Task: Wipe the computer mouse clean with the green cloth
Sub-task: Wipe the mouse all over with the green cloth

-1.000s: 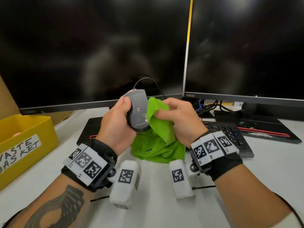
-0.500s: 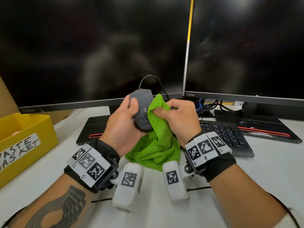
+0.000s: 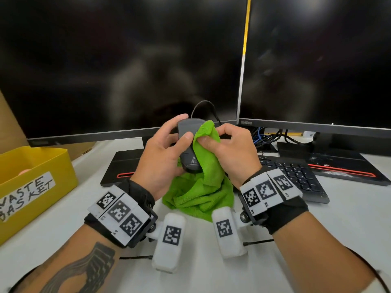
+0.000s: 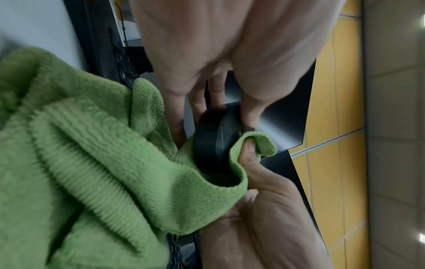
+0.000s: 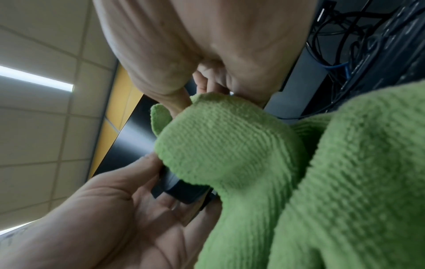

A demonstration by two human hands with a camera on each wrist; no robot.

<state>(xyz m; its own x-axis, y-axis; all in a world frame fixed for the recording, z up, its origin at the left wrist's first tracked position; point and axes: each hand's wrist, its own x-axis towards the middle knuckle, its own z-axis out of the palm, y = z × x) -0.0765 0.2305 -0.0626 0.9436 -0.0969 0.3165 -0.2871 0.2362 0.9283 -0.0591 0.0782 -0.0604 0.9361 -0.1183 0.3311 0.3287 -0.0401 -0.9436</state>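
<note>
The head view looks forward and down over the bench (image 3: 338, 218) toward two dark monitors (image 3: 127, 60) at its far edge. Each wrist view looks along its palm, very near, tilted upward. All three share the mouse (image 3: 187, 142) and green cloth (image 3: 203, 187).

black wrist straps (image 3: 135, 195) — white coded tags (image 3: 119, 212); forearm tattoo (image 3: 84, 269)

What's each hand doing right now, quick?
Left hand: closed around the computer mouse, held up off the desk.
Right hand: closed on the green cloth, pressing a fold against the mouse.
</note>
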